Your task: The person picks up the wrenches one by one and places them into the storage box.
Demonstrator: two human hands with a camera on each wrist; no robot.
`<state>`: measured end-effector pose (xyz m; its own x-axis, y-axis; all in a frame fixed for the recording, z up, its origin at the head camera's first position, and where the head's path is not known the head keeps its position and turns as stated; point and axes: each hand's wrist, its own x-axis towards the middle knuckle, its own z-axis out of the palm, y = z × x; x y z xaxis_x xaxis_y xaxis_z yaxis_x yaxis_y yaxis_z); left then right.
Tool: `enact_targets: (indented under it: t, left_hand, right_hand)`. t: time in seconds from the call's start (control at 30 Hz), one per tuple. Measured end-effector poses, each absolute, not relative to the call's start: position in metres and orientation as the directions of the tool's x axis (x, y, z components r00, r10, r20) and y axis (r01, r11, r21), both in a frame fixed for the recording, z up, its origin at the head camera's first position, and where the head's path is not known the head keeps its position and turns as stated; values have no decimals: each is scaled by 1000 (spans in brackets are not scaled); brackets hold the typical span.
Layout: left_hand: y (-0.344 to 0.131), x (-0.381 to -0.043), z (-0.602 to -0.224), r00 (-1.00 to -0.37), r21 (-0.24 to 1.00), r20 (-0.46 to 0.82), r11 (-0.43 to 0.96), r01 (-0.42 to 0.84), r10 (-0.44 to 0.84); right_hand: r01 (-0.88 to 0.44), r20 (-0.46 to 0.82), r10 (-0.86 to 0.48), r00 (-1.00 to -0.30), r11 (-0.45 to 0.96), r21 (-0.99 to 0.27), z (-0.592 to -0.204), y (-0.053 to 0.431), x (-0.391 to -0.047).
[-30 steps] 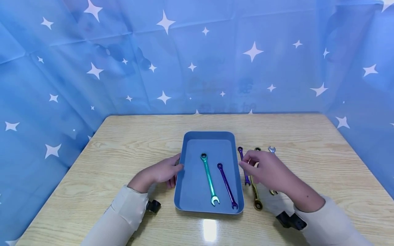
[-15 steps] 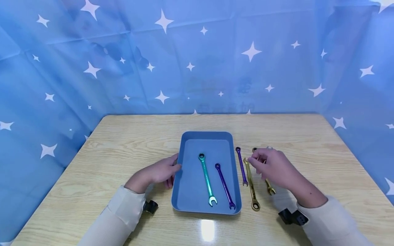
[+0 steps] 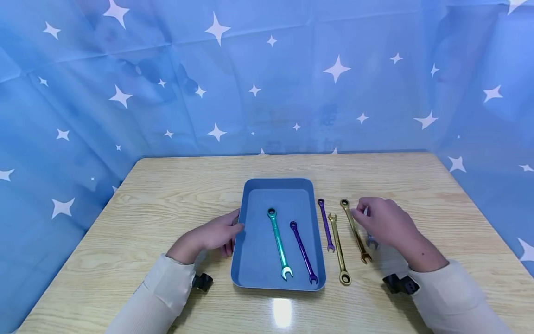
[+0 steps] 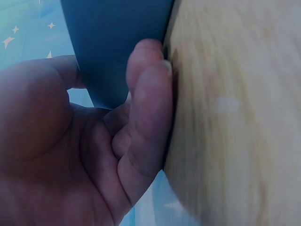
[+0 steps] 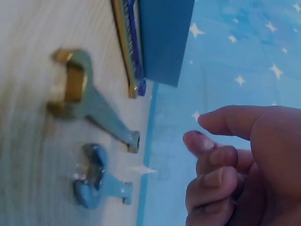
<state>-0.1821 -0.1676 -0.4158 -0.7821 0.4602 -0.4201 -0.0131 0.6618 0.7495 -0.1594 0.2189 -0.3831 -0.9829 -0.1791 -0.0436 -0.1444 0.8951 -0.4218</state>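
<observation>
My left hand (image 3: pixel 217 233) grips the left wall of a blue tray (image 3: pixel 255 260), thumb on the rim and fingers against the outside. Inside the tray lie a green ratchet wrench (image 3: pixel 278 241) and a dark purple ratchet wrench (image 3: pixel 303 250). Loosely curled, my right hand (image 3: pixel 385 223) hovers over a silver wrench (image 3: pixel 372 241) and hides most of it. In the right wrist view the thumb and index finger are apart with nothing between them; the silver wrench's open end (image 5: pixel 90 176) shows beside a gold wrench (image 5: pixel 101 106).
Right of the tray, a purple wrench (image 3: pixel 326 225) and a gold wrench (image 3: pixel 339 250) lie side by side, with another gold wrench (image 3: pixel 355 229) nearer my right hand. Behind the wooden table (image 3: pixel 187 185) hangs a blue star-patterned cloth (image 3: pixel 267 116).
My right hand has moved right, from beside the tray across the gold wrenches to over the silver one. Both gold wrenches are now uncovered. My left hand keeps its hold on the tray.
</observation>
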Motion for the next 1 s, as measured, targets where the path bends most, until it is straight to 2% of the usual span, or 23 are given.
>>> enact_targets:
  t: [0.47,1.0]
  left_hand:
    - [-169,-182,-418,-779,757,-421,653,-19,465]
    - [-168,-183,-418,-779,761,-420,648,-22,466]
  right_hand:
    - [-55,-170,-116,-979,942,-331,-394,241,-168]
    - [-13,-297,-122,-947,939,-343,-402,247,-170]
